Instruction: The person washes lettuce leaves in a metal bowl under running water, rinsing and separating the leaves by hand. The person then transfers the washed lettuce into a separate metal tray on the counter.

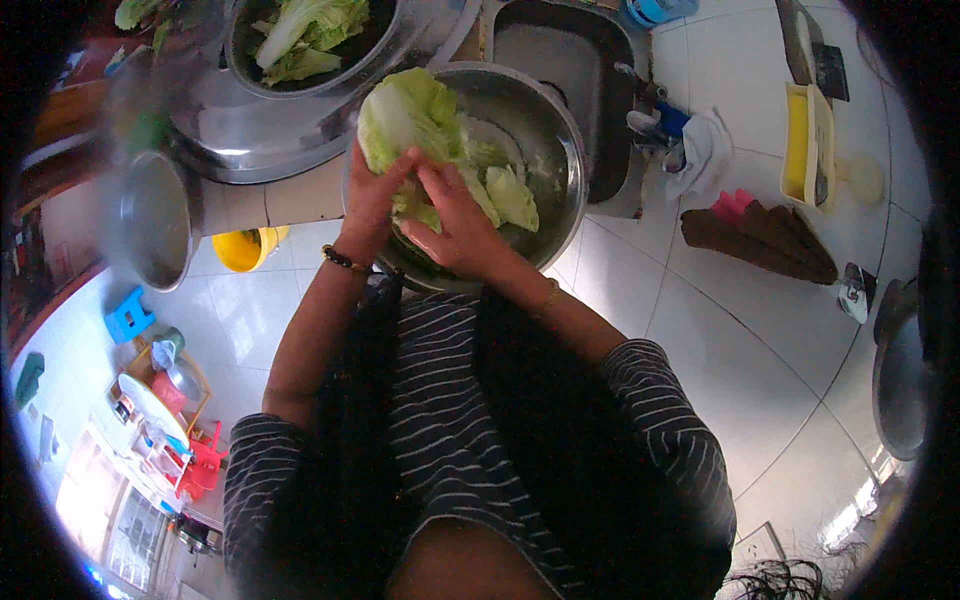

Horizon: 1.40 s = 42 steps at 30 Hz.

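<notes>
My left hand [373,184] holds a head of Chinese cabbage [411,112] from its left side, above a large stainless steel basin [574,172]. Against the lower part of the cabbage lies my right hand [461,225], its fingertips close to those of the left. Loose cabbage leaves [512,196] rest inside the basin to the right of my hands. The palm sides and some of the fingers are hidden. At the upper left, a metal bowl [311,93] contains more cabbage leaves [311,37].
A dark sink [559,37] with a faucet [645,124] adjoins the basin. The upper bowl stands on a wide metal lid or pan [255,150]. Another metal pot [157,221] is at the left. On the floor below the counter stands a yellow bucket [244,251]; a blue stool [130,315] is farther left.
</notes>
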Each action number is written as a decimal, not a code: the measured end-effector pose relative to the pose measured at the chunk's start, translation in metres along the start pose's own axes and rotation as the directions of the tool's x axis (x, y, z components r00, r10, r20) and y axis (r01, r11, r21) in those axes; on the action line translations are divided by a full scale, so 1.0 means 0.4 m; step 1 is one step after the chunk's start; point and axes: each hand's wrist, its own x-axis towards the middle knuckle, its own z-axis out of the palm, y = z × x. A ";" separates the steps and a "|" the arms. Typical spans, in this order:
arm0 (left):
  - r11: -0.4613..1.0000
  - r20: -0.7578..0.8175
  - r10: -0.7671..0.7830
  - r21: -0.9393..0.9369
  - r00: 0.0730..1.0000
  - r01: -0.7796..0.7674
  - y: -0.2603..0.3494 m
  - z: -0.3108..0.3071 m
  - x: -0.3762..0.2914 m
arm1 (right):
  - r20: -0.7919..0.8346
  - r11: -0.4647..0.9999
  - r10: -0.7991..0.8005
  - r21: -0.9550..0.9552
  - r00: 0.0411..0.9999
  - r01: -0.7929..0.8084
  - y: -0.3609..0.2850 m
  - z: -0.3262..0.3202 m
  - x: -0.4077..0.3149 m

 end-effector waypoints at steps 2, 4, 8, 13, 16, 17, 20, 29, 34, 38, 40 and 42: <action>0.999 -0.003 -0.031 0.024 1.000 0.031 -0.016 -0.048 0.012 | 0.167 0.914 0.160 0.346 0.973 -0.210 0.023 -0.030 -0.015; 0.998 -0.052 -0.062 0.008 0.997 0.062 -0.018 -0.075 0.005 | 0.165 0.847 0.290 0.415 0.943 -0.333 0.064 -0.071 -0.038; 1.000 -0.133 -0.023 0.017 0.991 0.026 0.004 -0.101 -0.014 | -0.404 0.784 0.021 -0.561 0.914 -0.266 0.238 -0.118 -0.103; 0.999 -0.140 0.034 0.013 0.990 -0.032 0.025 -0.097 -0.007 | -0.255 0.760 0.326 -0.502 0.910 -0.413 0.368 -0.101 -0.141; 1.000 -0.169 0.023 0.021 0.985 -0.019 0.031 -0.093 -0.011 | -0.339 0.850 0.397 -0.215 0.853 -0.481 0.319 -0.129 -0.099; 1.000 -0.183 0.012 0.023 0.983 -0.008 0.034 -0.089 -0.015 | -0.357 0.887 0.384 -0.115 0.851 -0.448 0.302 -0.133 -0.085; 1.000 -0.168 0.010 0.006 0.986 -0.009 0.037 -0.076 -0.017 | -0.392 0.908 0.419 0.181 0.819 -0.378 0.285 -0.144 -0.049; 0.999 -0.136 0.029 -0.015 0.990 -0.032 0.039 -0.079 -0.029 | -0.472 0.786 -0.074 -0.570 0.879 -0.240 0.288 -0.144 -0.075; 1.000 -0.131 -0.017 -0.006 0.991 0.016 0.024 -0.077 -0.016 | -0.354 0.760 0.044 -0.595 0.934 -0.262 0.446 -0.036 -0.068; 1.000 -0.116 -0.018 -0.015 0.993 0.016 0.034 -0.072 -0.028 | -0.320 0.726 0.237 -0.569 0.917 -0.386 0.446 -0.050 -0.023; 1.000 -0.101 -0.021 -0.008 0.995 0.020 0.038 -0.067 -0.029 | -0.522 0.791 0.218 -0.400 0.824 -0.463 0.442 -0.025 -0.002; 1.000 -0.097 -0.020 -0.002 0.995 0.020 0.034 -0.069 -0.028 | -0.330 0.717 0.043 -0.648 0.943 -0.259 0.416 -0.035 -0.012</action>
